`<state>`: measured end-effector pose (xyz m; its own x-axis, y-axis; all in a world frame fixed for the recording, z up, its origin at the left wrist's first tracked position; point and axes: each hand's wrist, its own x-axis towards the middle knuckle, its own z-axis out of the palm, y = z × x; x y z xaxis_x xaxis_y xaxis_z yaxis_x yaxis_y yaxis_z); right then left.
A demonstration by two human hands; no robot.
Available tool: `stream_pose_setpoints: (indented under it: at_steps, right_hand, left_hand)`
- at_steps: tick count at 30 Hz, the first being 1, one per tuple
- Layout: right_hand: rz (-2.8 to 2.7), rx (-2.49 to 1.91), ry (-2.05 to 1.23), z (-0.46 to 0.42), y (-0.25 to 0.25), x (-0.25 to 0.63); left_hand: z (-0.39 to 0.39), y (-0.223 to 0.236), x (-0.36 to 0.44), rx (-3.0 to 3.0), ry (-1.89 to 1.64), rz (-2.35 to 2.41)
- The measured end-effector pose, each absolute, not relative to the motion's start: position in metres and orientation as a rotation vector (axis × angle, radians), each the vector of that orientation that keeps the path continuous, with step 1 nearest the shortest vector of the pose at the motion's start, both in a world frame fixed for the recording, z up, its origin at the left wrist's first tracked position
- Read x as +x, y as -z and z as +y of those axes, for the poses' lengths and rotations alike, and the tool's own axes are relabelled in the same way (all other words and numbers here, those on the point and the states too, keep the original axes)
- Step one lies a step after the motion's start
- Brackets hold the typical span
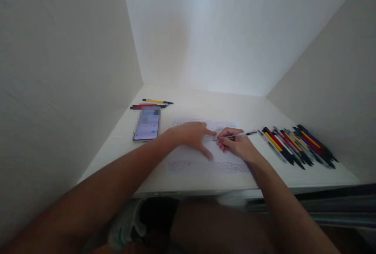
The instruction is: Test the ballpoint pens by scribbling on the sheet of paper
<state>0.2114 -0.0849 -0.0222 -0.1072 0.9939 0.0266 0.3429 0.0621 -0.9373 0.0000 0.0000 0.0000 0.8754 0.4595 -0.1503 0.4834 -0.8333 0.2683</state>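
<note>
A sheet of paper (pixel 202 168) lies on the white desk, with dense dark markings along its top, middle and lower edge. My left hand (pixel 192 134) rests flat on the sheet, its thumb and index finger spread apart toward the right. Close beside it, my right hand (pixel 232 142) grips a pen (pixel 243 133) with a clear barrel and dark end. The pen slants up to the right, and its tip is at the paper near my left index finger, partly hidden by my fingers.
A phone (pixel 148 123) with a lit screen lies left of the paper. Behind it are a yellow pen (pixel 157 101) and a red pen (pixel 147 107). Several pens (pixel 289 144) are spread at the right. White walls (pixel 205 50) enclose the desk (pixel 199 105) on three sides.
</note>
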Motion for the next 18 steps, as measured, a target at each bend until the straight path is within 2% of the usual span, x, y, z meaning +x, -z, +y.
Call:
stream_pose_setpoints:
  at_steps: [11,18]
  right_hand:
    - [-1.608,-1.434,-0.876,-0.0882,0.0283,0.2100]
    - [-1.653,-1.451,-0.877,-0.0895,0.0280,0.2084]
  left_hand:
    - [0.0051,0.0044,0.0010,2.706,0.142,0.761]
    - [0.0055,0.0014,0.0016,2.696,0.146,0.751]
